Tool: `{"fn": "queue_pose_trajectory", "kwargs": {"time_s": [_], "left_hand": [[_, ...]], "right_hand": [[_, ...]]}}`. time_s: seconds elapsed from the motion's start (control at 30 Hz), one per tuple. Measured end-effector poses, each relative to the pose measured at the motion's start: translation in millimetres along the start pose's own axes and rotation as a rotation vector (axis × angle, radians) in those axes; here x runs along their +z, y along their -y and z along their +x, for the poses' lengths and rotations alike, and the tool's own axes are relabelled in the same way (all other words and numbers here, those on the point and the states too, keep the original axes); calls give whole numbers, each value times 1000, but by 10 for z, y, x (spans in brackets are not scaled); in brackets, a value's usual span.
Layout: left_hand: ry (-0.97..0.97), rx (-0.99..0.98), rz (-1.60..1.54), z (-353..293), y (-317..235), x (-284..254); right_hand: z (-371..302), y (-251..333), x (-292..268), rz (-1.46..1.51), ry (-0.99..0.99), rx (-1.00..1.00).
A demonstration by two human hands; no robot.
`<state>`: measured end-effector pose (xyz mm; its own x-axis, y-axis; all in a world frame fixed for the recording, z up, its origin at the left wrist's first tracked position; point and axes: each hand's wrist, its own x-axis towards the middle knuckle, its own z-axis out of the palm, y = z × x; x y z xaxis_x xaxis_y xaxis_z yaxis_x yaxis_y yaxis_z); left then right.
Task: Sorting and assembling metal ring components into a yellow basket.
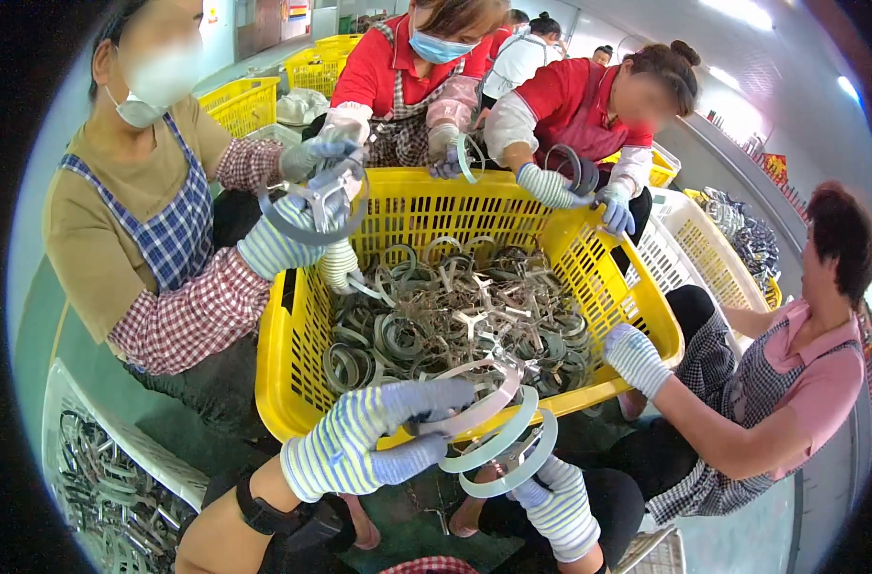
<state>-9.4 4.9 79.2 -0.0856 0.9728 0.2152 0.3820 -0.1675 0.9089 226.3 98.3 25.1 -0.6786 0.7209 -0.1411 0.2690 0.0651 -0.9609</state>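
My left hand (378,430), in a blue-and-yellow striped glove, closes its thumb and fingers on a pale pinkish curved band (479,402) at the near rim of a yellow basket. Just right of it, my right hand (558,507), gloved alike, holds pale green-grey rings (498,435) from below; a shiny metal bracket shows inside them. The rings overlap, and the right fingertips are partly hidden behind them. Beyond both hands, the yellow basket (646,287) holds a heap of grey rings and metal three-armed brackets (474,320).
Co-workers surround the basket; one gloved hand (637,359) rests by its right rim, others hold rings at the left and far sides. A white crate (72,392) of metal parts stands at lower left. More crates (708,239) stand at right.
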Motion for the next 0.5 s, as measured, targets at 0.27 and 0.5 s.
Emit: {"fn": "queue_pose_trajectory", "kwargs": {"time_s": [0.27,0.5], "left_hand": [[-88,203,190,78,301,-26],[-9,243,315,82,221,-22]], "right_hand": [[-51,116,-58,500,-87,257],[-65,61,-130,686,31,182]]}}
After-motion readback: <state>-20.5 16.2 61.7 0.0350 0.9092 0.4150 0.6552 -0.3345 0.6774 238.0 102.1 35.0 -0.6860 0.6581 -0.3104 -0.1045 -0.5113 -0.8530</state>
